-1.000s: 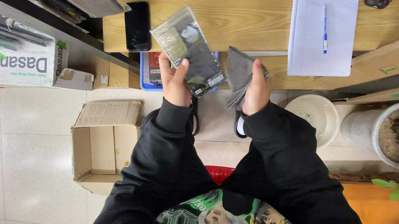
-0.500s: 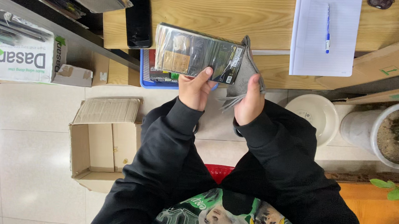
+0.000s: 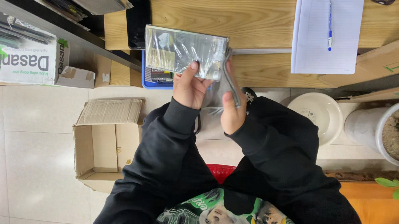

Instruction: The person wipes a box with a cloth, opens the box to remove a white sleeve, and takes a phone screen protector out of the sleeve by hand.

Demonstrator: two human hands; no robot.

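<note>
My left hand (image 3: 189, 87) grips the lower edge of a shiny clear plastic bag (image 3: 184, 52) with a flat rectangular item inside, held level in front of the wooden desk. My right hand (image 3: 233, 108) holds the bag's right end together with a thin grey folded piece (image 3: 229, 79) that hangs down beside it. Both sleeves are black. The bag hides part of the desk edge behind it.
A wooden desk (image 3: 242, 17) carries a black phone (image 3: 137, 21) and a white notepad (image 3: 326, 34) with a blue pen (image 3: 330, 24). An open cardboard box (image 3: 106, 143) sits on the tiled floor at left. A white plant pot (image 3: 387, 132) and white dish (image 3: 317, 115) stand at right.
The bag has turned from tilted to level, and both hands have come closer together. The grey piece has gone from spread out in my right hand to tucked against the bag's right end.
</note>
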